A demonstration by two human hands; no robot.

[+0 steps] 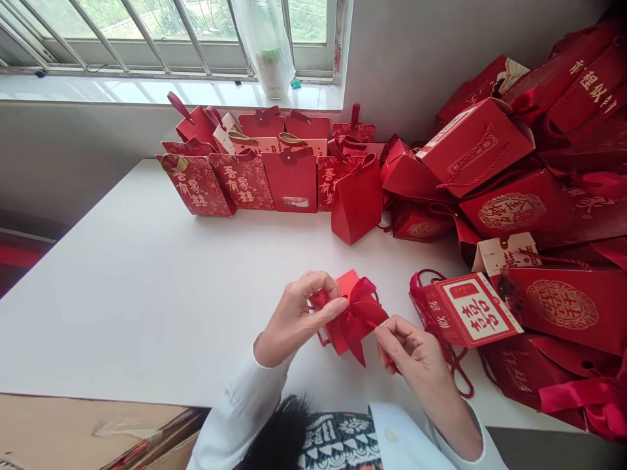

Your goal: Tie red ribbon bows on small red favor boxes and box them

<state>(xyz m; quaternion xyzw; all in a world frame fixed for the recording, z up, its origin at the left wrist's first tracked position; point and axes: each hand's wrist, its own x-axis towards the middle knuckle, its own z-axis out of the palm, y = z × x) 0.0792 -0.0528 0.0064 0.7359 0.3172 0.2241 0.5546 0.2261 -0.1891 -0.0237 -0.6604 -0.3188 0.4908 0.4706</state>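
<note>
Red satin bow [361,314] is lying between your hands, left fingers [313,287] pinching its loop [319,300], right fingers [392,334] pinching its tail [393,365].

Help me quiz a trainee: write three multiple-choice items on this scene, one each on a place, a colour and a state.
1. Where is the small box?
A. On the windowsill
B. Between the left hand and the right hand
C. Inside a carton

2. What colour is the ribbon?
A. Green
B. Red
C. White

3. How do the bags under the window stand?
A. Mostly upright in a row
B. Folded flat
C. Hanging from hooks

Answers:
1. B, both hands are at it.
2. B, its bow shows red.
3. A, they stand along the table.
</note>
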